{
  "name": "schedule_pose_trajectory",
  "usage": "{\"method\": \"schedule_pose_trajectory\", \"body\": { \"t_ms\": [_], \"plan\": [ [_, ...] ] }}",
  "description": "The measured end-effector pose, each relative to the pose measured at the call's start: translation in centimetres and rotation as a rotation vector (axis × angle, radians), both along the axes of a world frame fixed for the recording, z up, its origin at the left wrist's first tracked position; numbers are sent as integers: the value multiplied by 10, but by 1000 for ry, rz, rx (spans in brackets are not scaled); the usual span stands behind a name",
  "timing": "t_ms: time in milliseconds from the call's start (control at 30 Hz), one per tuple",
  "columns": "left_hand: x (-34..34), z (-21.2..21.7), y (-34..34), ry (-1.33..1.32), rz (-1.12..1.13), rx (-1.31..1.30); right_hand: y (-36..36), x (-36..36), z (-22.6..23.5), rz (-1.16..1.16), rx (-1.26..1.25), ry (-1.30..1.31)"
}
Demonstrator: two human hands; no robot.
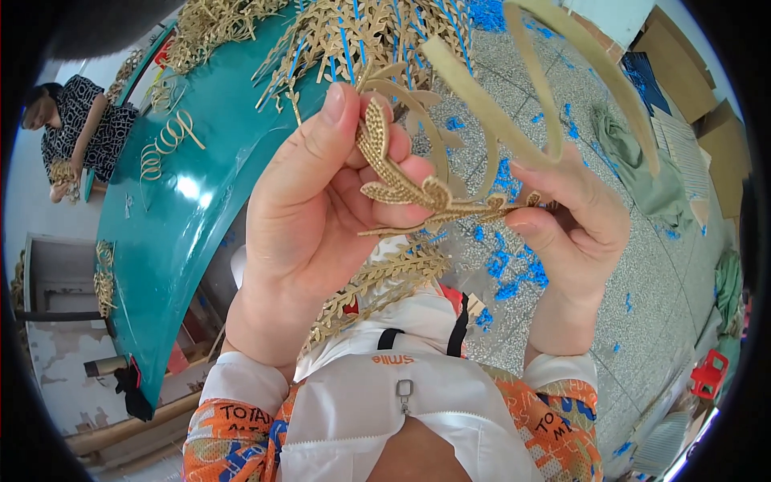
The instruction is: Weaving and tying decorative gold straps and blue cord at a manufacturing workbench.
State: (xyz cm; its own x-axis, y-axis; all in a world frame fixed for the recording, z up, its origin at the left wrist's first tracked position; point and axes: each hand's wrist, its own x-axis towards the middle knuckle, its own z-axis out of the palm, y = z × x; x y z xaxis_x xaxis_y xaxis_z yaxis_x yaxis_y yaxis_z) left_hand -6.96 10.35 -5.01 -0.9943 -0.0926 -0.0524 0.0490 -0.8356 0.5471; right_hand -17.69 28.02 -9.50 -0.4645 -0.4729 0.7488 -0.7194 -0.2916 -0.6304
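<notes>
A gold leaf-shaped trim [430,197] with a beaded-looking surface stretches between my two hands, above my lap. My left hand [297,181] pinches its leafy end between thumb and fingers. At the stem end, my right hand [582,221] has thumb and fingertips closed on the trim. A long, flat gold strip [482,108] curls in loops from near my hands up over the right one; where it joins the trim is hard to make out. More gold leaf trim [381,281] hangs or lies below my hands, over my white apron [361,329].
A shiny green table [221,153] lies to the left, bearing a coiled gold strip [165,149]. Gold leaf trims with blue strips [361,36] heap at its far end. Blue scraps [514,273] litter the speckled floor. Another person [84,120] works beyond the table. Green cloth [642,173] lies right.
</notes>
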Motion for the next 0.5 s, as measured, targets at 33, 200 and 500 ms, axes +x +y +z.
{"method": "schedule_pose_trajectory", "body": {
  "t_ms": [33,200,500],
  "plan": [
    [2,1,0,0,-4,0,1,-3,2,39,34,37],
    [2,0,10,-79,21,96,-8,-20,3,166,-7,147],
    [-20,-10,26,-34,110,-181,-6,-18,-8,236,-2,-84]
  ]
}}
